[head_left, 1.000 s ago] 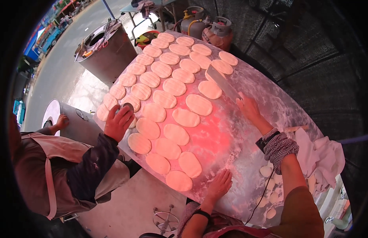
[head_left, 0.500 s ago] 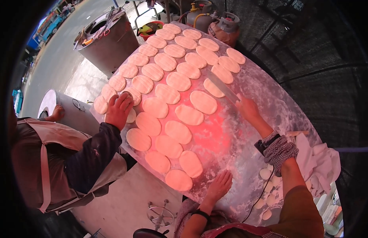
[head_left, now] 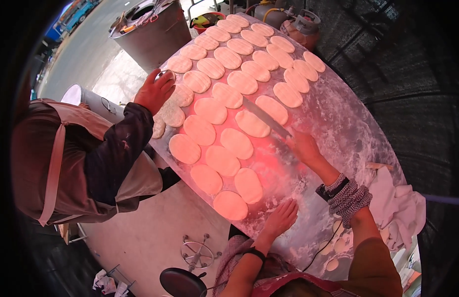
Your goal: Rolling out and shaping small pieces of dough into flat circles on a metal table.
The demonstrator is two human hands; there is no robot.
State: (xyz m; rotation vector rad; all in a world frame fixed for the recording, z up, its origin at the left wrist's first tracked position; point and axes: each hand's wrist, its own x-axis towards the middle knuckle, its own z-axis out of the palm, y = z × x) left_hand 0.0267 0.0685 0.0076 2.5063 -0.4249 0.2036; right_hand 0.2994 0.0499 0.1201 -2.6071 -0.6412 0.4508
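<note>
My right hand (head_left: 304,148) grips a long flat metal blade (head_left: 264,118), its length lying over the floured table (head_left: 346,116) among oval dough pieces (head_left: 272,109) set out in rows. My left hand (head_left: 281,218) lies flat on the flour near the table's front edge, fingers stretched, holding nothing, just right of the nearest dough piece (head_left: 230,205). At the table's left edge a co-worker's hand (head_left: 155,94) holds a small round object (head_left: 165,74), too small to make out fully, over the dough.
The co-worker (head_left: 66,163) stands at the left. Metal drums (head_left: 150,37), gas cylinders (head_left: 301,32) and a red basin (head_left: 200,27) are beyond the table. A pink cloth (head_left: 393,213) and small dough pieces (head_left: 332,262) lie at the right, a wheeled stool base (head_left: 197,255) below.
My right hand and the blade have moved down toward me, into the middle rows. The co-worker's hand has moved up and away along the left edge. The view has shifted slightly.
</note>
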